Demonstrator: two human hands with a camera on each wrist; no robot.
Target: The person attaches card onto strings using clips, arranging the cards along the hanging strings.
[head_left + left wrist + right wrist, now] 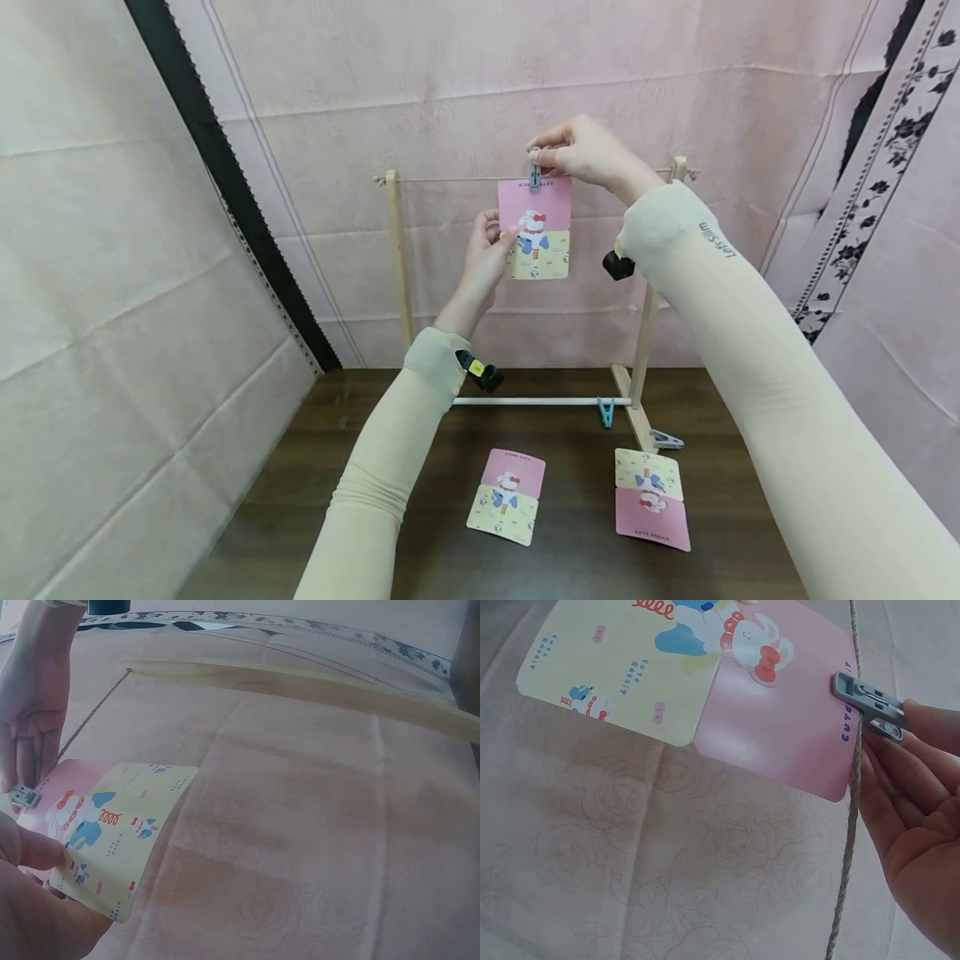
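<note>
At the cord, right fingers in a pinch on grey clip, left fingers likewise on card.

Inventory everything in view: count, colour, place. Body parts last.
Cards: 3, pink-yellow; one at rope, two on table.
Clips: 3; grey at upper card and rack, blue on rod.
Rope: 1, tan, atop rack.
Rack: 1, beige, on table.
Rod: 1, white, low on rack.
Table: 1, brown, below.
Cloth: count unclear, pinkish, around.
Cameras: 2, black, at wrists.
Sleeves: 2, cream, on arms.
Left hand: 1, bare, pinching card.
Right hand: 1, bare, pinching clip.
</note>
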